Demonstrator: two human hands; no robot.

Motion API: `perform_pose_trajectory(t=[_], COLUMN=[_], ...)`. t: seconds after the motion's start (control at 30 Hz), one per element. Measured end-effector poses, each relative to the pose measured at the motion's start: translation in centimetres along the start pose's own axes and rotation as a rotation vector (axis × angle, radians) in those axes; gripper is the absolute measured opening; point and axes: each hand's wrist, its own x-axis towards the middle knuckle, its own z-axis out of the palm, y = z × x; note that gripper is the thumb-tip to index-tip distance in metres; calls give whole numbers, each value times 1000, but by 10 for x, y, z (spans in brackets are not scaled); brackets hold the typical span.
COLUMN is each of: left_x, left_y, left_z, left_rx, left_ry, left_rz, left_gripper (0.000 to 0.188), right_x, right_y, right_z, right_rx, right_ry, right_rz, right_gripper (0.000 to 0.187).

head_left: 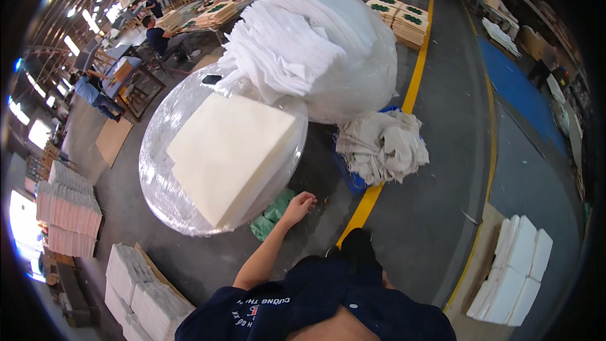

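My left hand point(300, 207) hangs loosely over the floor with half-curled fingers and nothing visible in it. Just beside it lies a crumpled green plastic bag point(270, 220). A stack of cream foam sheets point(233, 145) with a notched corner rests on a round surface wrapped in clear film point(156, 170), ahead and to the left. Toward its far edge sits a small dark phone-like object point(211, 79). Behind stands a big clear bag of folded white sheets point(297, 38). Only a sliver of skin shows of my right hand or forearm point(386, 281), beside my dark clothing; its fingers are hidden.
Beige cloth point(382, 145) is heaped in a blue crate point(355, 180) across a yellow floor line point(421, 66). White foam stacks stand at lower left point(142, 297) and lower right point(511, 271). Wooden panels point(407, 22) are piled farther back. Several people work at tables point(117, 79) at far left.
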Motion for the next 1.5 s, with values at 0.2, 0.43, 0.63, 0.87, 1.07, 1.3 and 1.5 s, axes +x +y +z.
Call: perform_pose_trajectory(t=[0.2, 0.43, 0.63, 0.87, 1.07, 1.3, 1.5], left_x=[129, 238, 341, 436, 489, 576, 669], left_y=[66, 187, 307, 374, 417, 512, 504], left_z=[25, -5, -60, -125, -157, -178, -177], left_rx=[-133, 219, 399, 437, 419, 541, 1102], left_ry=[-82, -48, -49, 24, 44, 510, 500], left_rz=[116, 321, 560, 798, 883, 1280, 1117], left_gripper=[19, 19, 17, 15, 19, 39, 41], right_x=[176, 198, 97, 66, 117, 128, 171], right_y=[-257, -753, -1061, -1229, -1274, -1256, -1195], right_z=[-119, -140, -92, 0, -7, -26, -146], right_rx=[75, 22, 22, -149, -162, 326, 603], right_ry=[238, 322, 152, 335, 203, -353, -38], right_rz=[-612, -1272, -1766, -1882, -1626, -1171, -1105], right_gripper=[13, 25, 25, 39, 37, 18, 15])
